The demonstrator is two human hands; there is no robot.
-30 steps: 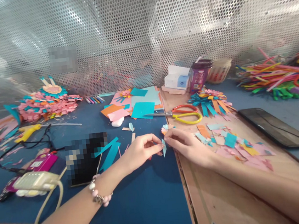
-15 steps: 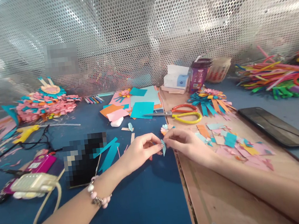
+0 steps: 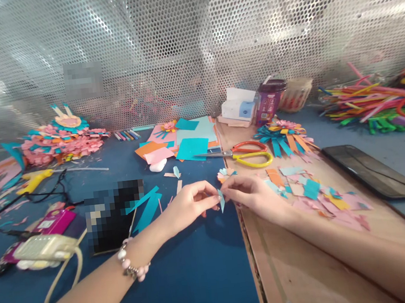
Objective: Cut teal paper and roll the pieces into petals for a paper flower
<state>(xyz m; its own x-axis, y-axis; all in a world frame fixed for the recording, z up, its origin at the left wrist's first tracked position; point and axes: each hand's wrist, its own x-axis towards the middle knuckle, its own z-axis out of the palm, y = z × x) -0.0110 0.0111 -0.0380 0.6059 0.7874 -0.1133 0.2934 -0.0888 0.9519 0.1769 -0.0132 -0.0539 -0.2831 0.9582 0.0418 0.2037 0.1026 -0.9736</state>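
Observation:
Between my two hands is a small light-blue piece of paper (image 3: 222,202), held above the blue table near its seam with the wooden board. My left hand (image 3: 196,201), below a beaded bracelet (image 3: 129,265), pinches its left side. From the right, my right hand (image 3: 246,192) pinches the same piece, its fingertips hiding part of it. Just beyond the fingers lies a small paper flower (image 3: 225,173) in peach and pale blue. A little folded light-blue piece (image 3: 176,172) rests on a peach strip to the left. Teal paper strips (image 3: 149,210) lie beside my left wrist.
Scissors (image 3: 251,153) with red and yellow handles lie behind my hands. Paper scraps (image 3: 323,196) cover the board at right, near a dark phone (image 3: 373,169). At left are another phone (image 3: 119,218), a yellow glue gun (image 3: 35,181) and a corded power strip (image 3: 44,250).
Almost nothing differs. Both hands keep the same pinch on the light-blue paper, and the view has shifted very slightly.

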